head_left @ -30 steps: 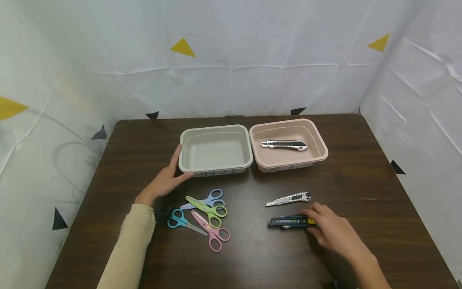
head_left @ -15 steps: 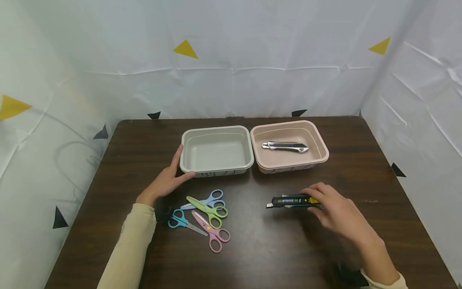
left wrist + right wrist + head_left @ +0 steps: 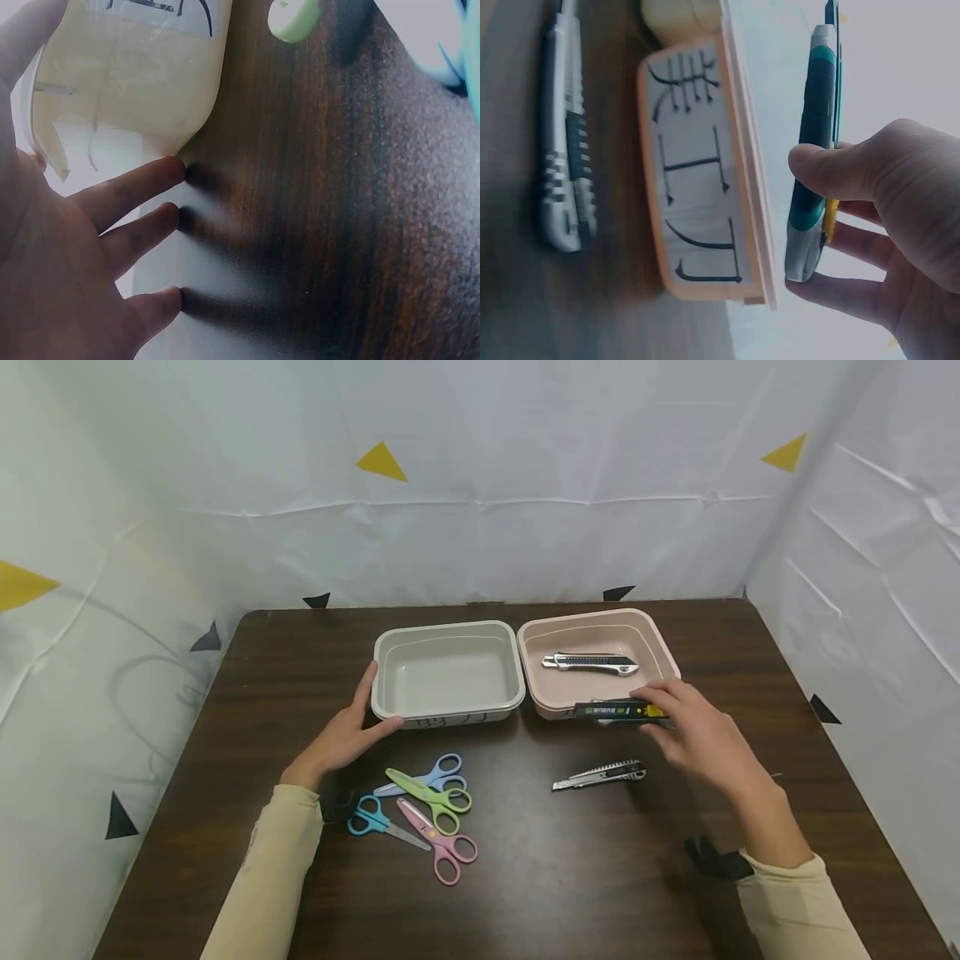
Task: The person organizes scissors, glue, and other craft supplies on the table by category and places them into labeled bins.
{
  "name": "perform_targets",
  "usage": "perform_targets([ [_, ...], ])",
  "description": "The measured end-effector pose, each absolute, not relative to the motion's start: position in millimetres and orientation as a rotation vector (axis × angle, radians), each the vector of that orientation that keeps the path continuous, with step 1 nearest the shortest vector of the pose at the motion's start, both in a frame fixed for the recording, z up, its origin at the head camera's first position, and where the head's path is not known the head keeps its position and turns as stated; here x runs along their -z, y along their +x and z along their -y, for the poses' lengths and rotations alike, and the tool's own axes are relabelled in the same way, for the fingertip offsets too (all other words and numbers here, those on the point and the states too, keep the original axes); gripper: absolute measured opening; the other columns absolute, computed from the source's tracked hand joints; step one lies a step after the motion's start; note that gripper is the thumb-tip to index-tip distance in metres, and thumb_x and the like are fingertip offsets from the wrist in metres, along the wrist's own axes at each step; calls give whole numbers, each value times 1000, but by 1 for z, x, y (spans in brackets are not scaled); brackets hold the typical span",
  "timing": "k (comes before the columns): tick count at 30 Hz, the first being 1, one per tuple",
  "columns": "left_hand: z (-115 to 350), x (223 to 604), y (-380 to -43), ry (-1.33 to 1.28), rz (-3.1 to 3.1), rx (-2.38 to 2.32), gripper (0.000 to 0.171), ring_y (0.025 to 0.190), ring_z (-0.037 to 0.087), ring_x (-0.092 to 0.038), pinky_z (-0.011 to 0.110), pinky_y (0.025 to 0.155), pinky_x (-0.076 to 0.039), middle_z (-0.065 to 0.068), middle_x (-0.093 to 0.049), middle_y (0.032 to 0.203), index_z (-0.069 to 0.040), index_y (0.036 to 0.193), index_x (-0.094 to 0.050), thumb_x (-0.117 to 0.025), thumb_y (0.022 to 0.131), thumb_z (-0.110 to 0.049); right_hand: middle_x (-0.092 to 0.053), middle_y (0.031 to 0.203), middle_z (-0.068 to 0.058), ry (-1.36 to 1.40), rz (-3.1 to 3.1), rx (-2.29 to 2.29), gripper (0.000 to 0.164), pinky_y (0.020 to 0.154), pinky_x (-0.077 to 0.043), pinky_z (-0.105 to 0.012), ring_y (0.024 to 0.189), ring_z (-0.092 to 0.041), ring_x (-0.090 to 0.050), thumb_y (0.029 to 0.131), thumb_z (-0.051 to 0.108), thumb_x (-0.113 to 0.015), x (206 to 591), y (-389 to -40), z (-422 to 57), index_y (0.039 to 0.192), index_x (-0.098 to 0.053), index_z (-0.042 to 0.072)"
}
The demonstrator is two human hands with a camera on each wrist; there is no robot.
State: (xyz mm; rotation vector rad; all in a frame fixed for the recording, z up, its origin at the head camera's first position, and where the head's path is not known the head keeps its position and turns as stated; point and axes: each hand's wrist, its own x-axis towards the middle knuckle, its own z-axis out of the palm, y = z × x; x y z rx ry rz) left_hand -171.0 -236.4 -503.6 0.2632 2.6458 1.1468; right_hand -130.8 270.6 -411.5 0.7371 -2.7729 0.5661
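My right hand (image 3: 697, 735) pinches a dark utility knife (image 3: 611, 711) with teal bands and a yellow part, held level over the near rim of the pink box (image 3: 585, 689). In the right wrist view the thumb presses the grip of this knife (image 3: 816, 112); whether a second knife lies against it I cannot tell. Inside the pink box lies a silver utility knife (image 3: 591, 663). Another silver utility knife (image 3: 600, 774) rests on the table in front. My left hand (image 3: 341, 739) touches the left corner of the grey-green box (image 3: 450, 710), thumb and forefinger spread.
Several pairs of scissors lie near the left forearm: light blue (image 3: 442, 770), green (image 3: 427, 793), teal (image 3: 372, 815) and pink (image 3: 438, 835). The two boxes stand side by side on the dark wooden table (image 3: 525, 877). White sheeting (image 3: 480, 552) encloses the back and sides.
My right hand has lifted the dark utility knife from the table and carried it away from me, past the silver one, to the pink box. The left hand stays put.
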Motion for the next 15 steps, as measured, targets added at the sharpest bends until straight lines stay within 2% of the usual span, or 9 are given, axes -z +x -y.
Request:
perform_targets([
  [9,237,499,-171,263,-2640,-1146,95,136,50,-34,70,101,-29,17,-16,161,-55,147,18,-58,90,-63,-59,118,-15,611,2951,-514,50,77,-48,-61,109,-34,-54,86,7,-74,396,-177,-270,133,-58,9],
  [15,239,500,-170,259,-2643,-1153,95,135,50,-35,71,100,-30,17,-17,161,-55,147,17,-58,90,-62,-55,131,-19,638,3090,-404,49,84,-44,-64,119,-38,-51,90,11,-70,393,-212,-264,136,-56,8],
])
